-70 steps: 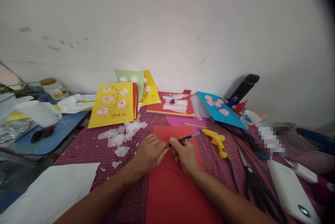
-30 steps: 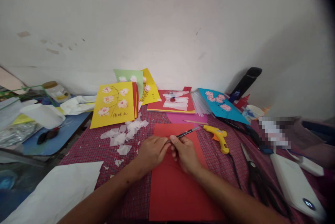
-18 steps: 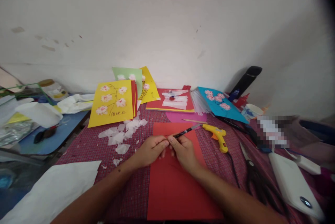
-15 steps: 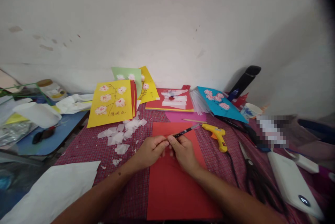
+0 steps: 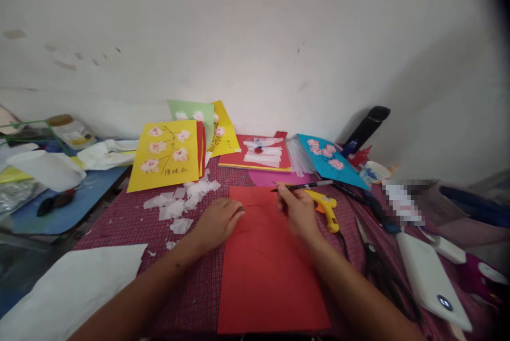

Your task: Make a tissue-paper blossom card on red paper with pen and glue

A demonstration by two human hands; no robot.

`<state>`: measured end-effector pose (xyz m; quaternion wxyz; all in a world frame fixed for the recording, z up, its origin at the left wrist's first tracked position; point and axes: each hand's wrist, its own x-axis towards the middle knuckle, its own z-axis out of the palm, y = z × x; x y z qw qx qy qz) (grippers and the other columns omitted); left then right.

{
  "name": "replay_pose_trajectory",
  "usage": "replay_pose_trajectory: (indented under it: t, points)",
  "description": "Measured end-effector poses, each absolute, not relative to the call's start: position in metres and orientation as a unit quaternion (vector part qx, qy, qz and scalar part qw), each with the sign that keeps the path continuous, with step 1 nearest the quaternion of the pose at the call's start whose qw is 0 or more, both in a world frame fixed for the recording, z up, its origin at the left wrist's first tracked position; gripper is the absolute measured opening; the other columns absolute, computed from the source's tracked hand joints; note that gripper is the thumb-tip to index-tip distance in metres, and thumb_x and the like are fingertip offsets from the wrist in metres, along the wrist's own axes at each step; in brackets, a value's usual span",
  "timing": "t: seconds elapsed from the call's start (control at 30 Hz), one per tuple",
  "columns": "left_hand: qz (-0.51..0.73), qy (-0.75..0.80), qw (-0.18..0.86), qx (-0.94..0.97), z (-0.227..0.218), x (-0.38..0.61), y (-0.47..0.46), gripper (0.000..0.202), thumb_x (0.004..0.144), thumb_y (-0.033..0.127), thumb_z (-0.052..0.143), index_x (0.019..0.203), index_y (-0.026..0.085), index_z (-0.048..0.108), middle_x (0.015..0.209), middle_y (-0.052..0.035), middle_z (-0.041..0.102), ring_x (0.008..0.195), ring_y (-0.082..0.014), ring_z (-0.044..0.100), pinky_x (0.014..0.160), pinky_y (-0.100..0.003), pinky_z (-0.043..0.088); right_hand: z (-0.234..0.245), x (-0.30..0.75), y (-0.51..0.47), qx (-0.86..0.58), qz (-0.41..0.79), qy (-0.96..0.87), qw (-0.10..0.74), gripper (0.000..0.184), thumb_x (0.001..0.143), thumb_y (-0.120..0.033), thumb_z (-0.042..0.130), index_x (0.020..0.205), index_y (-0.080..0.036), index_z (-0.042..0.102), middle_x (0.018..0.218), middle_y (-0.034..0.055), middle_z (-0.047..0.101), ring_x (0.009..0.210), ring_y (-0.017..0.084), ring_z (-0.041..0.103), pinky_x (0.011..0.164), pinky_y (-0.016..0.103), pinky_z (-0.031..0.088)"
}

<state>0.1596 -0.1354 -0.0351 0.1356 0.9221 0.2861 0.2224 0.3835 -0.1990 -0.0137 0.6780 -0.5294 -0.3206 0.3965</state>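
A large red sheet of paper (image 5: 271, 277) lies before me, with a few faint curved lines on it. My right hand (image 5: 297, 208) is above the sheet's upper right part and grips a black pen (image 5: 305, 187). The pen is nearly level, with its bare dark tip pointing left. My left hand (image 5: 219, 221) rests at the sheet's upper left edge, thumb and forefinger pinched. A small dark end shows between them, which looks like the pen cap (image 5: 240, 209); the fingers hide most of it. A yellow hot glue gun (image 5: 327, 205) lies just right of my right hand.
White paper scraps (image 5: 179, 203) are scattered left of the sheet. Black-handled scissors (image 5: 376, 261) and a white power bank (image 5: 432, 277) lie at right. Flower pictures on yellow card (image 5: 163, 158) and blue card (image 5: 334, 163) stand toward the wall. A white sheet (image 5: 79, 288) lies front left.
My hands were together on the pen; now they are apart. The cap has come off, and my right hand has moved right and turned the pen so its tip points left.
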Motion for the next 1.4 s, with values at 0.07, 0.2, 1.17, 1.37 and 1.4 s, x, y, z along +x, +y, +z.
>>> replay_pose_trajectory:
  t: [0.07,0.2,1.17,1.37,1.4]
  points:
    - [0.194,0.255,0.13,0.938,-0.039,0.157,-0.128,0.018,0.102,0.028,0.047,0.101,0.019,0.062,0.103,-0.0075,0.07,0.1,-0.0225,0.064,0.094,-0.04,0.048,-0.008,0.398,-0.201,-0.529,0.359,-0.329,0.695,0.024,0.078,-0.041,0.075,0.086,-0.02,0.067,0.055,-0.0062,0.053,0.045,0.01,0.042,0.042,0.022,0.03]
    - [0.161,0.225,0.111,0.954,-0.049,0.152,-0.12,0.017,0.101,0.027,0.048,0.108,0.019,0.062,0.115,-0.0083,0.069,0.111,-0.0233,0.063,0.105,-0.045,0.043,-0.016,0.41,-0.207,-0.59,0.316,-0.389,0.633,0.02,0.084,-0.039,0.064,0.087,-0.019,0.069,0.062,-0.0021,0.058,0.051,0.012,0.049,0.046,0.024,0.034]
    - [0.149,0.217,0.103,0.959,-0.049,0.148,-0.117,0.021,0.102,0.027,0.047,0.109,0.018,0.065,0.12,-0.0082,0.069,0.113,-0.0229,0.062,0.109,-0.046,0.04,-0.058,0.422,-0.193,-0.678,0.168,-0.53,0.48,0.015,0.08,-0.031,0.058,0.072,-0.022,0.068,0.072,0.0035,0.07,0.067,0.021,0.062,0.063,0.031,0.045]
    - [0.135,0.22,0.096,0.961,-0.051,0.147,-0.116,0.019,0.102,0.027,0.048,0.108,0.019,0.064,0.124,-0.0078,0.068,0.118,-0.0229,0.06,0.112,-0.047,0.038,-0.066,0.426,-0.189,-0.697,0.143,-0.51,0.483,0.016,0.081,-0.029,0.055,0.073,-0.022,0.067,0.07,0.0046,0.069,0.066,0.022,0.063,0.065,0.033,0.046]
    - [0.132,0.22,0.096,0.962,-0.05,0.147,-0.116,0.019,0.102,0.026,0.048,0.108,0.019,0.064,0.124,-0.0076,0.068,0.119,-0.0229,0.06,0.112,-0.047,0.038,-0.067,0.427,-0.189,-0.698,0.141,-0.507,0.485,0.016,0.081,-0.029,0.056,0.073,-0.022,0.067,0.07,0.0046,0.069,0.066,0.023,0.063,0.065,0.033,0.046]
